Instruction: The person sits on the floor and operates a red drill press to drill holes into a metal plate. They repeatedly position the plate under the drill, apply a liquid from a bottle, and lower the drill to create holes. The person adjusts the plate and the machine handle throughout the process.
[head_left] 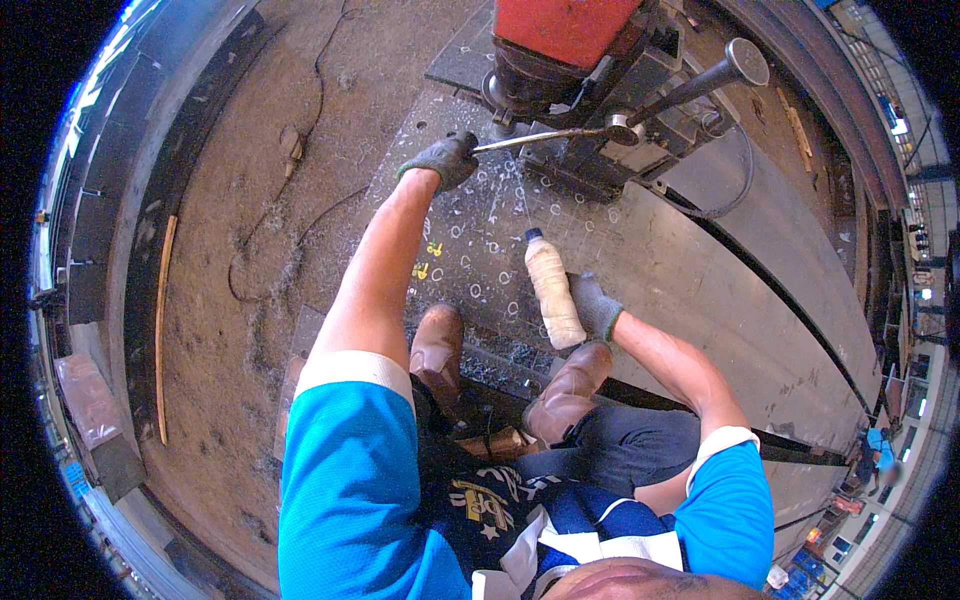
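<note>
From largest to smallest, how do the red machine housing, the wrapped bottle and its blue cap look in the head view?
1. Red machine housing
2. Wrapped bottle
3. Blue cap

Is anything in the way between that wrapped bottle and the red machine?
Seen from above, yes: the metal lever, its end gripped by the left hand, crosses between the wrapped bottle in the right hand and the red machine. Whether it would really block the bottle, I can't tell.

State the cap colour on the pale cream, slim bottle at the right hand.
Dark blue cap, best seen in the head view.
</note>
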